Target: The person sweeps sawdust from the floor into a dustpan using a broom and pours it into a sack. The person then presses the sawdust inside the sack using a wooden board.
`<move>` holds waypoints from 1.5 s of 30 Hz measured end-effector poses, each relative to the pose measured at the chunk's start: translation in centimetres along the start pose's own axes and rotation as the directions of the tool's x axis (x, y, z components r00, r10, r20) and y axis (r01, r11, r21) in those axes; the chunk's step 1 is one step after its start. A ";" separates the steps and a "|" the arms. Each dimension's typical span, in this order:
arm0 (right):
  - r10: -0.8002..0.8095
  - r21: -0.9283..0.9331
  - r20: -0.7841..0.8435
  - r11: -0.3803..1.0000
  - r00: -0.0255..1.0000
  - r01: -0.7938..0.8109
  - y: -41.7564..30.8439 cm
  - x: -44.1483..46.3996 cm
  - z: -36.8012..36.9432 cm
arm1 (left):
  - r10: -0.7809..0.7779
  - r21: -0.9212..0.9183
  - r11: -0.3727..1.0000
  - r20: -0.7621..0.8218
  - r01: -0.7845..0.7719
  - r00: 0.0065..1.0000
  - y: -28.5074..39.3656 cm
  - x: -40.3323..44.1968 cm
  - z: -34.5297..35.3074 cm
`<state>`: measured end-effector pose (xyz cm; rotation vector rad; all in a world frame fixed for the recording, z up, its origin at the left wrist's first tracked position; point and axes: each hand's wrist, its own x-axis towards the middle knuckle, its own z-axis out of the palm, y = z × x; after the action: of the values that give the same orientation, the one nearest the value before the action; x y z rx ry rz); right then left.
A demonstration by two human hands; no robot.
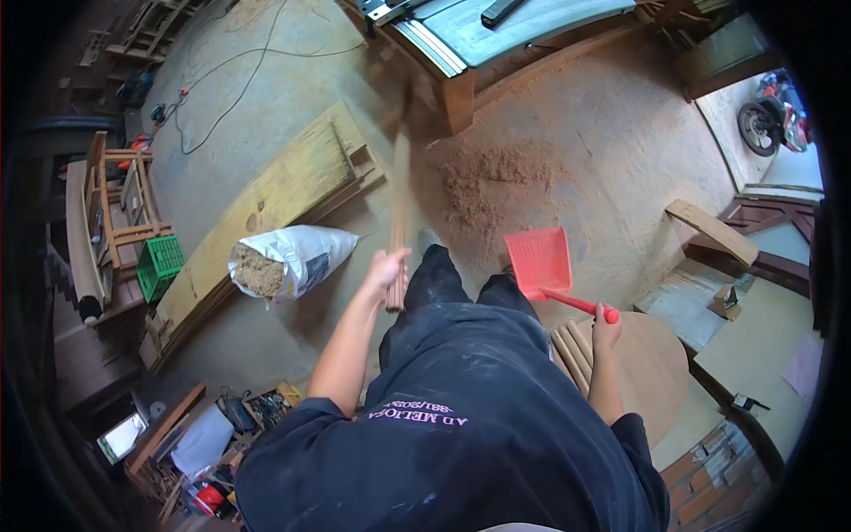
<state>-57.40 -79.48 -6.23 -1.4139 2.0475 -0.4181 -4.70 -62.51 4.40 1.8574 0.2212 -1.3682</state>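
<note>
My left hand is closed around the wooden handle of a broom. The handle points away from me across the floor, and its dark far end is smeared by motion near a wooden table leg. My right hand grips the handle of a red dustpan, held in front of my right leg. A heap of brown sawdust lies on the floor beyond my feet, between the broom and the dustpan. Left of the broom, an open white sack filled with sawdust lies on its side.
Long wooden boards lie behind the sack. A workbench with a metal rail stands ahead. At left are a green crate and wooden frames. A cable crosses the floor. A round wooden panel is at my right.
</note>
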 end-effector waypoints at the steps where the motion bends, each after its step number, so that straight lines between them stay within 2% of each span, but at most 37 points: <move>1: 0.035 0.033 0.012 0.999 0.999 -0.035 -0.2 -1.1 -0.6 | 0.014 -0.014 1.000 -0.043 -0.015 0.999 0.7 3.1 -0.2; 2: 0.065 0.065 0.025 0.996 0.998 -0.067 -0.6 -2.1 -1.3 | 0.027 -0.032 0.999 -0.086 -0.030 0.996 2.0 6.0 -0.3; 4: 0.093 0.117 -0.008 0.989 0.996 -0.092 -1.0 -4.0 -2.7 | 0.195 0.120 0.976 -0.126 -0.180 0.973 6.7 9.7 -0.7; 6: 0.183 0.183 -0.028 0.967 0.983 -0.175 -3.1 -6.4 -3.9 | 0.138 0.026 0.990 -0.136 -0.136 0.981 8.9 16.0 -2.9; 8: 0.212 0.191 -0.057 0.961 0.976 -0.198 -2.8 -7.6 -4.2 | 0.052 -0.139 0.988 -0.147 -0.072 0.988 10.7 18.3 -3.5; 9: 0.227 0.218 -0.094 0.955 0.969 -0.203 -2.6 -7.8 -4.5 | 0.057 -0.125 0.989 -0.191 -0.082 0.980 10.8 17.2 -2.9; 11: 0.202 0.238 -0.101 0.956 0.974 -0.174 -2.5 -7.9 -4.5 | 0.070 -0.079 0.993 -0.148 -0.082 0.986 6.9 17.1 -3.0; 14: 0.214 0.264 -0.119 0.948 0.969 -0.177 -2.2 -7.1 -3.7 | 0.012 -0.118 0.993 -0.160 -0.031 0.987 0.3 10.1 -1.5; 16: 0.209 0.189 -0.089 0.964 0.974 -0.189 -2.3 -5.6 -3.3 | -0.050 -0.104 0.994 -0.213 0.028 0.976 -2.3 3.6 0.2; 17: 0.202 0.192 -0.081 0.964 0.976 -0.184 -2.1 -4.4 -3.1 | -0.039 -0.106 0.994 -0.161 0.022 0.986 -3.4 1.3 0.1; 18: 0.159 0.155 -0.080 0.977 0.984 -0.145 -1.8 -3.1 -2.6 | -0.026 -0.107 0.994 -0.110 0.014 0.994 -3.9 -0.3 -0.2; 19: 0.118 0.114 -0.074 0.987 0.990 -0.109 -2.0 -2.3 -2.2 | -0.026 -0.111 0.994 -0.123 0.012 0.992 -3.9 -1.5 -0.7; 21: 0.115 0.095 -0.022 0.989 0.993 -0.113 -2.2 -0.1 -1.7 | -0.019 -0.161 0.987 -0.011 0.017 1.000 -3.9 -3.9 -2.0; 23: -0.058 -0.041 -0.005 0.997 0.998 0.058 -1.2 2.3 -1.3 | -0.037 -0.185 0.982 -0.011 0.035 0.999 -3.6 -5.7 -1.6; 25: -0.050 -0.016 0.038 0.999 0.998 0.050 -1.4 3.6 -0.9 | 0.050 -0.093 0.994 -0.036 -0.054 0.998 -3.6 -6.6 -1.1; 27: -0.045 0.019 0.096 0.999 0.994 0.044 -2.4 3.8 -1.2 | 0.074 -0.067 0.995 -0.097 -0.080 0.993 -2.9 -5.7 -0.7; 30: -0.054 0.048 0.104 0.998 0.993 0.049 -3.1 3.5 -1.7 | 0.169 -0.053 0.982 -0.173 -0.181 0.970 -0.8 -1.2 -0.2; 33: -0.118 0.097 0.061 0.989 0.991 0.111 -1.0 4.1 -1.9 | 0.196 -0.005 0.980 -0.188 -0.201 0.962 0.6 4.3 -0.7; 35: -0.069 0.139 0.068 0.989 0.995 0.059 -1.4 3.8 -3.1 | 0.011 -0.133 0.990 -0.171 -0.035 0.985 -0.3 6.6 -1.0; 36: -0.018 0.179 0.080 0.984 0.997 0.004 -1.7 3.8 -3.7 | -0.087 -0.198 0.977 -0.060 0.074 0.994 -2.7 8.6 -1.9; 38: -0.020 0.223 0.052 0.975 0.998 0.008 -0.3 4.1 -3.7 | -0.185 -0.242 0.955 -0.038 0.171 0.982 -6.1 4.8 0.2; 40: -0.013 0.268 0.030 0.964 0.999 0.004 0.9 4.5 -3.6 | -0.149 -0.271 0.955 -0.079 0.122 0.986 -8.9 -0.2 2.8; 43: 0.064 0.204 0.041 0.976 0.997 -0.071 2.8 4.1 -2.9 | -0.207 -0.298 0.938 -0.068 0.178 0.976 -8.9 -7.5 3.6; 45: 0.002 0.088 -0.055 0.996 0.998 0.003 3.7 4.5 -1.5 | -0.214 -0.307 0.920 0.134 0.246 0.968 -8.7 -9.8 1.0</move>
<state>-62.15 -82.37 -8.59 -1.3646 2.0460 -0.5468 -14.18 -54.41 8.51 1.5234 0.5931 -1.4774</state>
